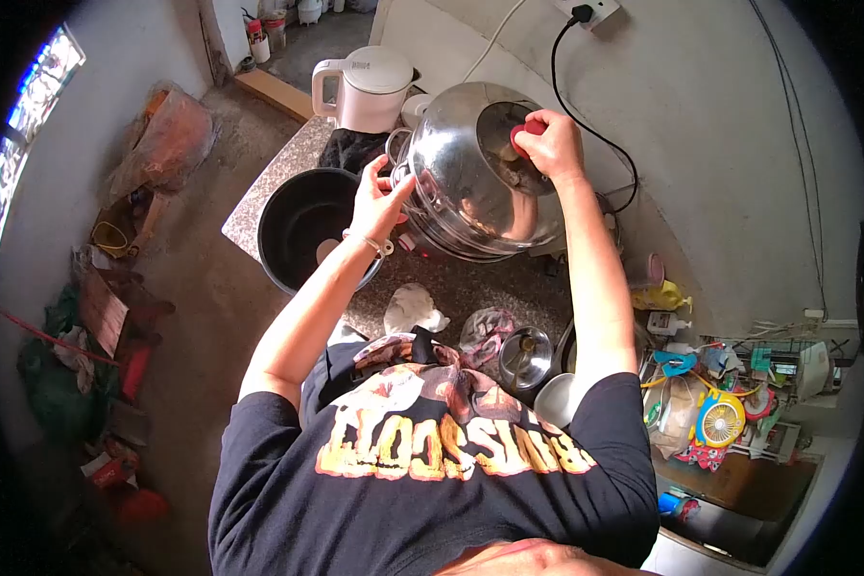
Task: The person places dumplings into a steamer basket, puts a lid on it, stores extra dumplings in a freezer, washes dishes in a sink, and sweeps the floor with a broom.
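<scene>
Speckled bench (276,175), seen from above. Far end: white kettle (372,96). Left edge: black basin (286,230). Centre: metal pot (439,238). Near side: white cloth (413,309), metal bowl (525,359) and, apparently, a crumpled bag (486,331).

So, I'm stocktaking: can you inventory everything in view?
Domed metal lid with red knob: 1, silver, upper centre
Round metal vessel: 1, silver, beneath lid
Deep round basin: 1, black, counter's left
Lidded jug: 1, white, counter's far end
Crumpled bundle: 1, white, counter's near side
Round metal bowl: 1, silver, near shirt
Toy-like fan: 1, yellow-blue, right
Speckled counter: 1, greyish, centre
Edge clutter: uncountable, mixed, both sides
Printed shirt: 1, black, bottom
Left hand: 1, bare, beside vessel
Right hand: 1, bare, on knob
</scene>
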`<state>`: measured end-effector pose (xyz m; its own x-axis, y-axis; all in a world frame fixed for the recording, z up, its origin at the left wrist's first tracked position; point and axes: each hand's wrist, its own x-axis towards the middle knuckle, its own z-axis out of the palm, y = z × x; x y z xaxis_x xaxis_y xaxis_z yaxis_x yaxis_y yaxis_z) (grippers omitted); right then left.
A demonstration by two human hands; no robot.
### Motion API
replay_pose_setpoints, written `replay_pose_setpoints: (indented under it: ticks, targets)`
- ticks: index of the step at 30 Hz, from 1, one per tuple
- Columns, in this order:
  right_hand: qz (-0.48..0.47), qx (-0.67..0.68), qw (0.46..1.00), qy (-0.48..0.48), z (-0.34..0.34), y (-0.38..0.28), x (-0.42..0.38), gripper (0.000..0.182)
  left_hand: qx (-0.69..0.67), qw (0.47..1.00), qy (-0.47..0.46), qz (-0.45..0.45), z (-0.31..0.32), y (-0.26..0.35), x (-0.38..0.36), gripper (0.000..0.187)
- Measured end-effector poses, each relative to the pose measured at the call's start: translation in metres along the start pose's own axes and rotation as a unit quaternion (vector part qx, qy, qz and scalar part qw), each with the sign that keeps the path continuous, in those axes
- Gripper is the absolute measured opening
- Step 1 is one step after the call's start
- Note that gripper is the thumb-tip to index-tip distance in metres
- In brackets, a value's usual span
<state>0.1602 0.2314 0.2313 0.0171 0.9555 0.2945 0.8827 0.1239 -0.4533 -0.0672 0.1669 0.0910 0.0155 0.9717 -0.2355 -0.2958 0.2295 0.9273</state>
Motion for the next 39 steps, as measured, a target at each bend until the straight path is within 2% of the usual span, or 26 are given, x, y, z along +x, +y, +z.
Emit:
replay_pose_setpoints:
  ticks: [3, 10, 13, 14, 17, 20, 26, 29, 30, 34, 37, 38, 39]
  targets:
    - [0.004, -0.002, 1.000, 0.017, 0.002, 0.002, -0.003, 0.030, 0.040, 0.999, -0.007, -0.002, 0.005, 0.008, 0.004, 0.074]
    - [-0.030, -0.056, 0.993, 0.100, 0.021, 0.006, -0.010, 0.026, -0.018, 0.999, -0.026, -0.030, 0.015, 0.015, 0.008, 0.064]
    - [-0.015, -0.081, 0.989, 0.123, 0.024, 0.001, -0.014, 0.026, 0.013, 0.999, -0.036, 0.010, 0.019, 0.014, 0.013, 0.064]
    - [-0.013, -0.086, 0.987, 0.133, 0.025, -0.001, -0.016, 0.024, -0.018, 0.999, -0.047, -0.011, 0.020, 0.016, 0.011, 0.064]
    - [-0.015, -0.087, 0.983, 0.159, 0.026, -0.003, -0.018, 0.023, -0.040, 0.998, -0.038, -0.025, 0.022, 0.022, 0.008, 0.066]
    - [-0.014, -0.090, 0.978, 0.186, 0.032, -0.001, -0.019, 0.023, -0.045, 0.998, -0.037, -0.011, 0.019, 0.016, 0.015, 0.075]
    - [-0.029, -0.089, 0.974, 0.206, 0.032, -0.003, -0.025, 0.021, -0.042, 0.998, -0.055, -0.009, 0.013, 0.012, 0.020, 0.077]
    - [-0.023, -0.102, 0.971, 0.215, 0.032, -0.007, -0.028, 0.021, -0.088, 0.994, -0.062, -0.015, 0.015, 0.013, 0.018, 0.077]
    - [-0.021, -0.097, 0.973, 0.209, 0.032, -0.006, -0.027, 0.021, -0.057, 0.996, -0.055, -0.027, 0.016, 0.017, 0.015, 0.060]
    - [-0.020, -0.092, 0.975, 0.201, 0.033, -0.004, -0.028, 0.020, -0.048, 0.996, -0.064, -0.039, 0.018, 0.022, 0.012, 0.055]
    - [-0.029, -0.096, 0.971, 0.218, 0.036, -0.002, -0.025, 0.019, -0.092, 0.992, -0.083, -0.024, 0.016, 0.016, 0.017, 0.066]
    - [-0.028, -0.091, 0.970, 0.224, 0.037, -0.002, -0.026, 0.019, -0.098, 0.993, -0.067, 0.004, 0.018, 0.013, 0.017, 0.063]
    - [-0.027, -0.087, 0.969, 0.230, 0.038, -0.001, -0.026, 0.019, -0.081, 0.995, -0.061, -0.026, 0.019, 0.019, 0.013, 0.059]
